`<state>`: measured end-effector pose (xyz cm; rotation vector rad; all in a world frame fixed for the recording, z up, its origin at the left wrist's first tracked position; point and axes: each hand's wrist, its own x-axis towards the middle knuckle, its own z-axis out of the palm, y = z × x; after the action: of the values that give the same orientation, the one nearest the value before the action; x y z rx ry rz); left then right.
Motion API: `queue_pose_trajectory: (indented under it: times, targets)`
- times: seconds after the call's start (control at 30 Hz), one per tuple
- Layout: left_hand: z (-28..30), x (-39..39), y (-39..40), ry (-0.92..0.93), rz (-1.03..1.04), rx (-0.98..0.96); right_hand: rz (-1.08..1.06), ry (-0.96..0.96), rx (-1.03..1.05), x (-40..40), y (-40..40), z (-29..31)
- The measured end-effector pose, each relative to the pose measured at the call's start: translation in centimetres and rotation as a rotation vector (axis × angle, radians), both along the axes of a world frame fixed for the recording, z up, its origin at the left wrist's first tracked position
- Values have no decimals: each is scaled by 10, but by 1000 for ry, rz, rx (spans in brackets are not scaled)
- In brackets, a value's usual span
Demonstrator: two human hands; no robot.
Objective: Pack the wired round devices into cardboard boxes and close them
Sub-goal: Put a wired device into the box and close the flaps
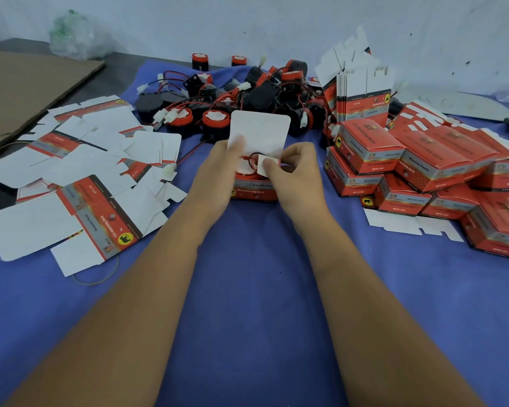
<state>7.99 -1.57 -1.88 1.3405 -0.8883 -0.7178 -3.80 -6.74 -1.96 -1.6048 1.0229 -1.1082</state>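
At frame centre the box [254, 189] sits on the bench [247, 289], device [245, 167] inside, left hand [218, 171] holding the lid [259, 130] and right hand [291, 171] pinching a side flap [265, 165]; the wire [254, 156] looping above the rim could get trapped under the flaps.

blue cloth [247, 289], cardboard sheet [27, 83], plastic bag [71, 36]

The device [245, 167] is mostly covered by the left hand [218, 174] and right hand [294, 174]; box [254, 193] lettering is blurred.
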Motion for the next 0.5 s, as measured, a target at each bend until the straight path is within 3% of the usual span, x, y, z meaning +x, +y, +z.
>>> queue_pose_trajectory:
  times: [0.03, 0.1, 0.23, 0.37, 0.43, 0.5]
  targets:
    - [3, 1, 0, 101, -25, -19, -8, -22, 26, 0, -1, 0]
    - [3, 6, 1, 99, -61, -1, 0, -44, 62, -1, -1, 2]
    - [1, 7, 3, -119, -54, 57, 53, -28, -23, -3, 0, 3]
    - [-1, 6, 4, -299, 52, -65, 95, 8, -132, -5, 1, 7]
    - [0, 6, 6, -344, 83, -82, 100, 7, -82, -7, 1, 7]
    - [2, 9, 8, -246, 77, -56, 108, -104, 75, -10, 0, 12]
